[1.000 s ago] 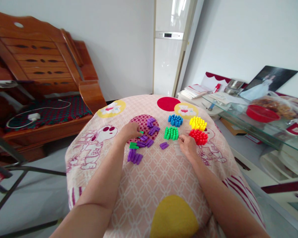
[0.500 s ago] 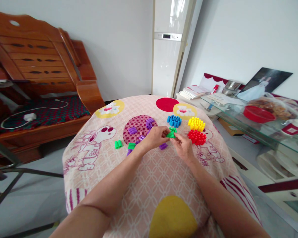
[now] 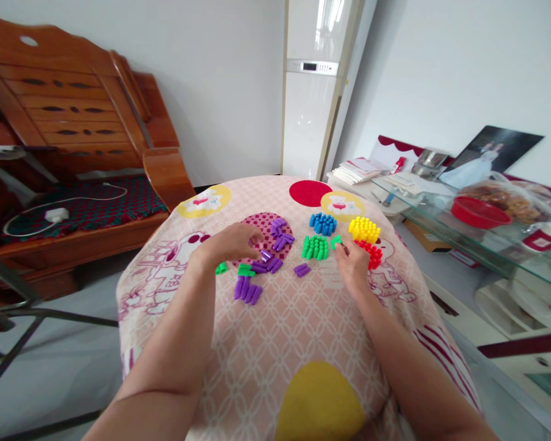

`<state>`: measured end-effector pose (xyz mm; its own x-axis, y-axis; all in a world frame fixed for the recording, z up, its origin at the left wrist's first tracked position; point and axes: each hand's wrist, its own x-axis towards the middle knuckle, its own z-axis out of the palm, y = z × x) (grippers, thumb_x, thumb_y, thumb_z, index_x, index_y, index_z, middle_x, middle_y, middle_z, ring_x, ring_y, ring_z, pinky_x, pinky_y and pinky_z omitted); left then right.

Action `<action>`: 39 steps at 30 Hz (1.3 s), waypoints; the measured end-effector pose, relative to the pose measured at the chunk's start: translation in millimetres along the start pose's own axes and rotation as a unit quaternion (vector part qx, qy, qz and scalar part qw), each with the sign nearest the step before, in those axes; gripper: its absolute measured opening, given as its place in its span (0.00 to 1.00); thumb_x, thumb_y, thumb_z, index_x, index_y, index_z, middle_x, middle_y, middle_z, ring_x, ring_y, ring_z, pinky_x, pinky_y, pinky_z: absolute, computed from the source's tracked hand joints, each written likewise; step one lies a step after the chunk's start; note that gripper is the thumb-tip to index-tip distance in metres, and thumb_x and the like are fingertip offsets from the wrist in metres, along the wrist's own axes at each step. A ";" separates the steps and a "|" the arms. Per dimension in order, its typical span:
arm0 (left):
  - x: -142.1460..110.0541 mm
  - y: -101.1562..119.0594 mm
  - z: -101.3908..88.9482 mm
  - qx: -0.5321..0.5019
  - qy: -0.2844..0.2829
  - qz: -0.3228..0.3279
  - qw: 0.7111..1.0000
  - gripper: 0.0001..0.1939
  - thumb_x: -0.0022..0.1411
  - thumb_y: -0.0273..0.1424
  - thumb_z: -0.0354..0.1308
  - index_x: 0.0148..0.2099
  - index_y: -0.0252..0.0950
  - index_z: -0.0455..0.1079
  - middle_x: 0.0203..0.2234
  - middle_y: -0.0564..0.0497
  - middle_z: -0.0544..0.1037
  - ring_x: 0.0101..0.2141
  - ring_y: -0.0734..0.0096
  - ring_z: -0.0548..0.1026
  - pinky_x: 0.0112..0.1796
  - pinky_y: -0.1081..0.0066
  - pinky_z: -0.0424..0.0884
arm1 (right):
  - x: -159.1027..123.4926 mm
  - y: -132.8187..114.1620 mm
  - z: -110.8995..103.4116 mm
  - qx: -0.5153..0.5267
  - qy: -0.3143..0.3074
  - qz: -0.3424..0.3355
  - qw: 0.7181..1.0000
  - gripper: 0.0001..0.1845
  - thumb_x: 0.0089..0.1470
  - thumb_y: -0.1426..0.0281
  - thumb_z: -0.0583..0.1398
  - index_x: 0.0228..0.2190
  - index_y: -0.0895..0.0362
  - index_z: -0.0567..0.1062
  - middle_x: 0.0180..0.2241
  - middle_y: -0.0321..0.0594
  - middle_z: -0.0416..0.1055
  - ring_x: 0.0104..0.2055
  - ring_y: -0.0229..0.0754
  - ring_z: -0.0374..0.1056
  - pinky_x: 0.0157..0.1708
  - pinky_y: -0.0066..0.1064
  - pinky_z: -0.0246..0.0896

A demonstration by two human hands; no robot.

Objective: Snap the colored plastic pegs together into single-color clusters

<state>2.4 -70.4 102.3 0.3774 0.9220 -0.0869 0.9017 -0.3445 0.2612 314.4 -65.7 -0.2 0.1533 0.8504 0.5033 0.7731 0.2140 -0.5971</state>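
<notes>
My left hand (image 3: 237, 242) hovers over the left part of the table, its thumb and fingers apart around nothing. Scattered purple plastic building blocks (image 3: 247, 290) lie below and beside it. A green block (image 3: 246, 270) sits among them, and another green block (image 3: 221, 267) is partly hidden by the left wrist. On the right, my right hand (image 3: 352, 262) pinches a small green block (image 3: 335, 242) in its fingertips. Just left of this stands a cluster of green blocks (image 3: 315, 247). Clusters of blue (image 3: 322, 224), yellow (image 3: 364, 229) and red blocks (image 3: 373, 253) stand around it, the red one partly covered by my hand.
A patterned cloth (image 3: 275, 361) covers the round table. Beyond its right edge is a glass shelf (image 3: 422, 211) with a red bowl (image 3: 480, 212) and papers. A wooden bench (image 3: 73, 122) stands at the left, and a tall white appliance (image 3: 310, 116) at the back.
My hands have parted from the green cluster. The left has swung left to the purple blocks; the right has shifted slightly right with a green block.
</notes>
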 end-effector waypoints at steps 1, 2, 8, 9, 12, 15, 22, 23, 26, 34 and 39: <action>-4.7 -8.0 -1.5 0.003 -0.022 -0.010 1.000 0.21 0.50 0.36 0.63 0.48 0.38 0.77 0.40 0.49 0.81 0.42 0.61 0.77 0.42 0.70 0.68 | 0.0 -0.3 2.8 -0.026 -0.014 0.002 1.000 0.15 0.57 0.65 0.57 0.29 0.59 0.80 0.24 0.43 0.76 0.27 0.42 0.68 0.30 0.30 0.55; -8.5 -14.4 -1.0 0.003 -0.041 -0.017 0.999 0.22 0.49 0.36 0.63 0.48 0.38 0.77 0.41 0.49 0.81 0.42 0.61 0.77 0.42 0.70 0.68 | -0.1 -0.8 5.9 -0.054 -0.025 0.007 0.998 0.14 0.57 0.66 0.57 0.30 0.59 0.80 0.26 0.44 0.77 0.28 0.43 0.68 0.30 0.30 0.55; -16.1 -22.6 15.8 0.006 -0.101 -0.027 0.994 0.26 0.46 0.37 0.66 0.50 0.38 0.75 0.44 0.47 0.80 0.44 0.59 0.76 0.43 0.69 0.67 | 0.6 0.1 16.6 -0.150 -0.054 0.021 0.987 0.14 0.59 0.67 0.57 0.30 0.59 0.81 0.30 0.48 0.78 0.32 0.45 0.70 0.32 0.31 0.54; -16.5 -21.5 17.4 0.005 -0.106 -0.025 0.994 0.26 0.46 0.36 0.67 0.50 0.38 0.75 0.44 0.47 0.80 0.44 0.59 0.76 0.43 0.69 0.67 | 0.8 0.7 16.7 -0.152 -0.058 0.015 0.987 0.14 0.60 0.67 0.57 0.31 0.59 0.81 0.31 0.48 0.79 0.32 0.45 0.70 0.32 0.31 0.55; -17.8 -19.4 19.2 0.005 -0.116 -0.023 0.993 0.22 0.46 0.32 0.66 0.46 0.37 0.75 0.40 0.48 0.80 0.41 0.61 0.76 0.40 0.70 0.67 | 0.9 1.0 16.4 -0.161 -0.078 -0.001 0.984 0.15 0.61 0.66 0.56 0.32 0.58 0.81 0.32 0.49 0.79 0.34 0.46 0.70 0.33 0.32 0.55; -18.2 -20.9 20.7 -0.002 -0.115 -0.017 0.993 0.17 0.46 0.28 0.65 0.42 0.36 0.75 0.38 0.48 0.80 0.39 0.64 0.75 0.38 0.71 0.66 | 0.0 0.8 16.1 -0.174 -0.095 -0.005 0.980 0.16 0.61 0.67 0.54 0.33 0.59 0.82 0.32 0.50 0.79 0.34 0.47 0.71 0.33 0.32 0.56; -18.3 -28.9 23.7 -0.027 -0.073 -0.009 0.997 0.12 0.47 0.29 0.62 0.37 0.36 0.76 0.33 0.50 0.79 0.35 0.66 0.74 0.35 0.72 0.63 | -4.6 2.0 10.9 -0.079 -0.009 -0.020 0.997 0.18 0.58 0.70 0.52 0.37 0.59 0.81 0.34 0.50 0.80 0.35 0.47 0.73 0.36 0.32 0.62; -19.1 -28.4 22.3 -0.037 -0.063 -0.007 0.997 0.11 0.48 0.30 0.62 0.37 0.37 0.76 0.31 0.51 0.78 0.34 0.67 0.73 0.34 0.72 0.63 | -5.9 0.1 9.3 -0.052 0.005 -0.029 0.998 0.18 0.59 0.68 0.52 0.38 0.59 0.81 0.33 0.49 0.80 0.35 0.47 0.73 0.36 0.32 0.62; -21.3 -21.2 16.9 -0.090 -0.043 0.021 0.995 0.11 0.51 0.33 0.61 0.38 0.37 0.76 0.28 0.53 0.77 0.31 0.69 0.73 0.32 0.73 0.62 | -11.5 -10.5 4.8 0.035 0.002 -0.069 0.997 0.18 0.60 0.64 0.53 0.37 0.58 0.81 0.33 0.47 0.80 0.32 0.45 0.73 0.34 0.32 0.64; -8.9 26.1 30.3 -0.185 -0.045 0.145 0.971 0.11 0.53 0.31 0.61 0.40 0.36 0.77 0.30 0.54 0.79 0.32 0.72 0.74 0.33 0.75 0.64 | -31.9 -41.5 8.7 0.199 -0.270 -0.119 0.935 0.23 0.53 0.61 0.64 0.49 0.59 0.78 0.27 0.37 0.76 0.27 0.40 0.69 0.30 0.29 0.63; -7.4 29.2 33.3 -0.182 -0.085 0.152 0.968 0.09 0.53 0.31 0.61 0.38 0.37 0.77 0.27 0.55 0.78 0.30 0.72 0.74 0.31 0.75 0.63 | -34.6 -45.9 4.9 0.196 -0.316 -0.149 0.916 0.10 0.56 0.65 0.62 0.33 0.57 0.81 0.27 0.36 0.75 0.28 0.39 0.67 0.29 0.27 0.60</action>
<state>33.0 -93.1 78.6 0.6708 0.7346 -0.1018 0.6208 -0.4812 0.6189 270.6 -102.5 6.6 -0.5110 0.8081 0.2929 0.4240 0.5334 -0.7319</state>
